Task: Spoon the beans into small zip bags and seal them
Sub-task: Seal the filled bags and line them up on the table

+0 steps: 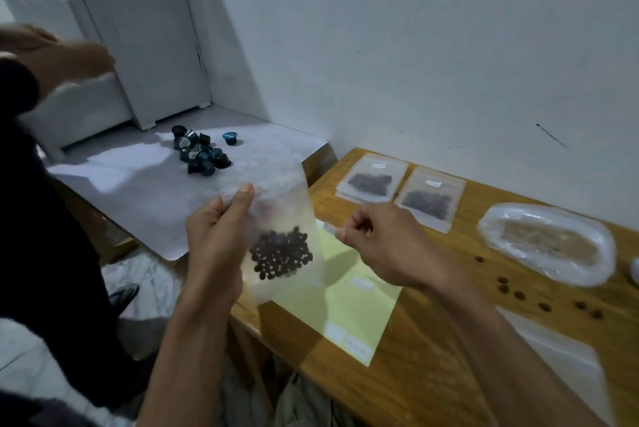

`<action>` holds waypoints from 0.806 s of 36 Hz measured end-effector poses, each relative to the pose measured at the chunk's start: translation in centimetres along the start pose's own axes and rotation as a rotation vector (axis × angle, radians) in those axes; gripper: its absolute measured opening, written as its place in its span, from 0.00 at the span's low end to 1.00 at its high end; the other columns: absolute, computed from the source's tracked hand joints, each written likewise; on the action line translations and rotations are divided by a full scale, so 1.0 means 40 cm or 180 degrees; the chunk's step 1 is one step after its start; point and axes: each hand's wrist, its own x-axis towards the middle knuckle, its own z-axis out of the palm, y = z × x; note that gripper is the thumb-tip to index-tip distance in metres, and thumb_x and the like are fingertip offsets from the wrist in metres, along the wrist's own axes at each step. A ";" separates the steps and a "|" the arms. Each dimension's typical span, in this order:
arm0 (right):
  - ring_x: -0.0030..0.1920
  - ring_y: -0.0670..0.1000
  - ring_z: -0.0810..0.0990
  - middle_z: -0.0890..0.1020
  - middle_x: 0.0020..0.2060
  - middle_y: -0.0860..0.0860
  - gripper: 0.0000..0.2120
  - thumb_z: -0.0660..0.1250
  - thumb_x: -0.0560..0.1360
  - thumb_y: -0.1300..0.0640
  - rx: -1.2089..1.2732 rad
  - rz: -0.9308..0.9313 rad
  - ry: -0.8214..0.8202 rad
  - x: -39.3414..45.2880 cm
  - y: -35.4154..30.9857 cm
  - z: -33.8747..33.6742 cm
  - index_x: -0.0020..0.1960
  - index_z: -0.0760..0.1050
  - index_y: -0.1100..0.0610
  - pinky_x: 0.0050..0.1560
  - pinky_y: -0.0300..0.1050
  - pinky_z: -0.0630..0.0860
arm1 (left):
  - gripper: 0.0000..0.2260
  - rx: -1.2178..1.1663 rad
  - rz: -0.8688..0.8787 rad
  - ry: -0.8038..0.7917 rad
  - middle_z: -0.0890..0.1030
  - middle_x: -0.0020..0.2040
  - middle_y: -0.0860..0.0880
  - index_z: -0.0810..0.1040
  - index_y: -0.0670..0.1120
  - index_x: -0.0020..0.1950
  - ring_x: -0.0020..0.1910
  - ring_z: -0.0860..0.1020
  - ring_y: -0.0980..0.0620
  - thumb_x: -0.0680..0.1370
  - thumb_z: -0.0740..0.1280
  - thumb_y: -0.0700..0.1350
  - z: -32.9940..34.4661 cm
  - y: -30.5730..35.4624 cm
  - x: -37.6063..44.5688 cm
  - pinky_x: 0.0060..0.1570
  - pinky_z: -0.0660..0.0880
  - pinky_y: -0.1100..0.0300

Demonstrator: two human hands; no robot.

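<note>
My left hand (216, 240) pinches a frosted bag (276, 236) at its upper left edge, thumb on the front, holding it upright at centre frame; the beans (280, 253) sit low inside. My right hand (377, 243) hovers just right of it, fingers curled, pinching something small I cannot make out. Two filled bags (401, 191) lie on the table (432, 340) at upper right, loose beans (544, 305) further right.

My left hand (216, 240) is raised in front of me, thumb up and pressed against the fingers in a pinch — forearm angled up from below. My right hand (383, 246) hovers beside it, fingers curled inward — wrist straight, arm stretched from the lower right.
</note>
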 end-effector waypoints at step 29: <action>0.55 0.47 0.78 0.77 0.57 0.45 0.29 0.76 0.70 0.42 0.1040 0.0456 0.0988 0.018 0.030 -0.012 0.64 0.66 0.47 0.54 0.48 0.80 | 0.05 0.0239 -0.0059 -0.0942 0.87 0.44 0.45 0.83 0.41 0.52 0.45 0.86 0.45 0.78 0.70 0.38 0.155 -0.031 -0.038 0.43 0.82 0.50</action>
